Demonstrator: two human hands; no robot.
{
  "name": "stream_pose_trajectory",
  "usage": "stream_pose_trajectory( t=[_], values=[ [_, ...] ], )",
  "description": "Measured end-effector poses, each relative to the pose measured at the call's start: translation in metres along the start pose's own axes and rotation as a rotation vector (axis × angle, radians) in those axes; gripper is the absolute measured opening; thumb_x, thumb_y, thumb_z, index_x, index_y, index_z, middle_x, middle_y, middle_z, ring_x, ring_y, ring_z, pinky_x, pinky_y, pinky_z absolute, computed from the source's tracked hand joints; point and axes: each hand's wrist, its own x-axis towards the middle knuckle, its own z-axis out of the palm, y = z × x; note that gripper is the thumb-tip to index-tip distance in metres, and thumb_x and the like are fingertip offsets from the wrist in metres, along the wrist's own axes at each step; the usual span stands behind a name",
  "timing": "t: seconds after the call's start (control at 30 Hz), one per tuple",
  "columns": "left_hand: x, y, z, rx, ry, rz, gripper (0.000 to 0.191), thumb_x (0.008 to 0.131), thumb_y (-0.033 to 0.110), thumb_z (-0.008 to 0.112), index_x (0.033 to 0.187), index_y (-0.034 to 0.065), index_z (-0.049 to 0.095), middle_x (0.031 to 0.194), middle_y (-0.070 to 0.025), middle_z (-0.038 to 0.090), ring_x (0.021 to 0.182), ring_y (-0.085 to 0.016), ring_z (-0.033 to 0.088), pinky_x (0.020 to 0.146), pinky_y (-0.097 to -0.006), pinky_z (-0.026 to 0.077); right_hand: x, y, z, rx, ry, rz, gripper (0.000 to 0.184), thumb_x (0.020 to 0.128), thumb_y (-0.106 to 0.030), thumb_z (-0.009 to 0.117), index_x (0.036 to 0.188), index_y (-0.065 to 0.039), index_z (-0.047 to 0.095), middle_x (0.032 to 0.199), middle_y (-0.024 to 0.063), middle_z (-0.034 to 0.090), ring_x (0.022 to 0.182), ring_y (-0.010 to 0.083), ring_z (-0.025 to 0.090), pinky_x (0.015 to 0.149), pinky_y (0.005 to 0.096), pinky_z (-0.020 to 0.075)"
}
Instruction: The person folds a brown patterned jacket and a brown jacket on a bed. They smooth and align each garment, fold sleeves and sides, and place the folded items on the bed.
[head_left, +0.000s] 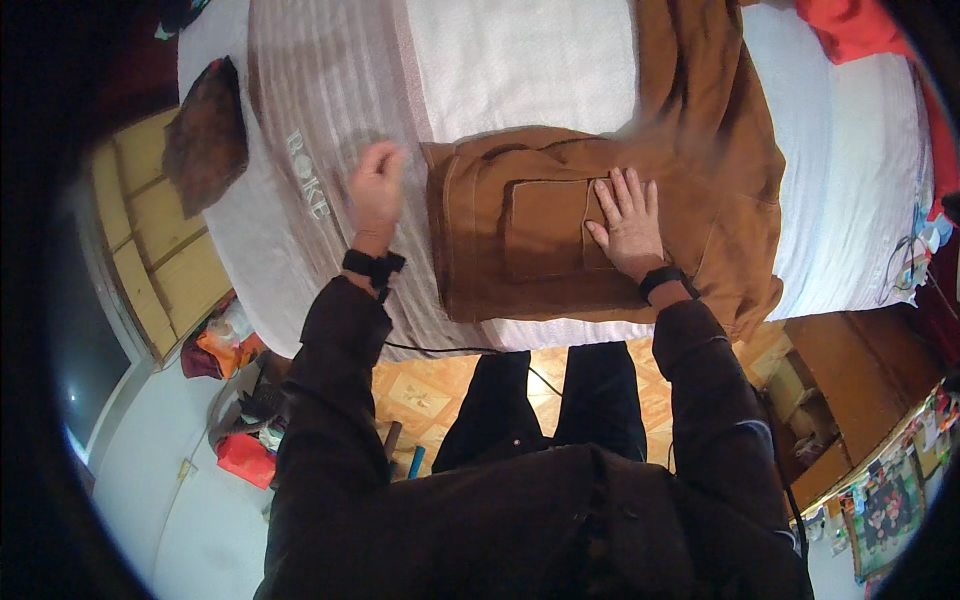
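A brown garment (551, 292) with a stitched patch pocket (544, 225) lies spread on the bed in front of me. Pale stitching outlines the pocket, and a long section of cloth runs away toward the top right. My right hand (630, 221) rests flat on the garment over one end of the pocket, fingers spread, holding nothing. Just beyond the garment's left edge, my left hand (375, 187) is over the striped bedspread (352, 82). Its fingers look curled but are blurred, and nothing is visible in them.
A dark brown cushion-like item (210, 139) lies at the bed's left edge. Red fabric (855, 30) is at the far right. A black cord (442, 349) runs along the near edge. An open wooden cabinet (847, 390) stands right, and bags (244, 457) sit low on the left.
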Motion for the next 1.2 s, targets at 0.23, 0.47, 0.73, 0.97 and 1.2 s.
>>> stream_pose_trajectory(
  t=[0.23, 0.47, 0.73, 0.97, 1.2],
  values=[
    [-0.013, 0.031, 0.046, 0.078, -0.382, -0.304, 0.041, 0.082, 0.036, 0.065, 0.076, -0.0039, 0.062, 0.064, -0.0008, 0.053, 0.064, -0.009, 0.046, 0.057, -0.0262, 0.038, -0.002, 0.003, 0.003, -0.024, 0.013, -0.004, 0.063, 0.085, -0.043, 0.052, 0.137, -0.012, 0.035, 0.146, 0.0125, 0.024, 0.136, 0.0309, 0.016, 0.109, 0.0531, 0.0097],
    [-0.026, 0.024, 0.051, -0.164, 0.144, -0.393, 0.025, 0.086, 0.016, 0.062, 0.069, -0.0015, 0.056, 0.064, 0.0008, 0.047, 0.063, -0.011, 0.042, 0.059, -0.0286, 0.039, -0.002, 0.001, -0.01, 0.003, -0.004, -0.047, 0.063, 0.087, -0.044, 0.05, 0.139, -0.013, 0.033, 0.147, 0.012, 0.022, 0.137, 0.031, 0.015, 0.109, 0.0527, 0.0087],
    [-0.043, 0.063, 0.102, 0.598, -0.256, 0.565, 0.047, 0.086, 0.026, 0.057, 0.125, 0.0014, 0.047, 0.137, -0.0208, 0.036, 0.129, -0.035, 0.03, 0.109, -0.0479, 0.016, -0.018, 0.028, -0.073, 0.316, 0.387, -0.026, 0.052, 0.083, -0.023, 0.059, 0.13, -0.007, 0.042, 0.139, 0.0197, 0.033, 0.129, 0.0374, 0.03, 0.106, 0.0524, 0.0201],
    [0.012, 0.107, 0.129, 0.392, -0.203, 0.308, 0.031, 0.089, 0.018, 0.054, 0.115, 0.0003, 0.055, 0.127, -0.0207, 0.047, 0.12, -0.034, 0.041, 0.102, -0.0456, 0.027, 0.016, 0.116, -0.082, 0.052, 0.22, 0.386, 0.057, 0.087, -0.03, 0.051, 0.138, -0.011, 0.035, 0.147, 0.0174, 0.019, 0.136, 0.0357, 0.017, 0.108, 0.0553, 0.0114],
    [0.141, 0.289, 0.28, 0.198, -0.13, 0.917, 0.039, 0.078, 0.013, 0.066, 0.113, 0.0032, 0.054, 0.115, -0.0148, 0.054, 0.11, -0.033, 0.047, 0.094, -0.0408, 0.038, 0.019, 0.137, -0.051, 0.133, 0.316, 0.349, 0.059, 0.082, -0.032, 0.056, 0.136, -0.015, 0.037, 0.146, 0.0164, 0.021, 0.133, 0.0364, 0.022, 0.105, 0.0538, 0.0204]
  ],
)
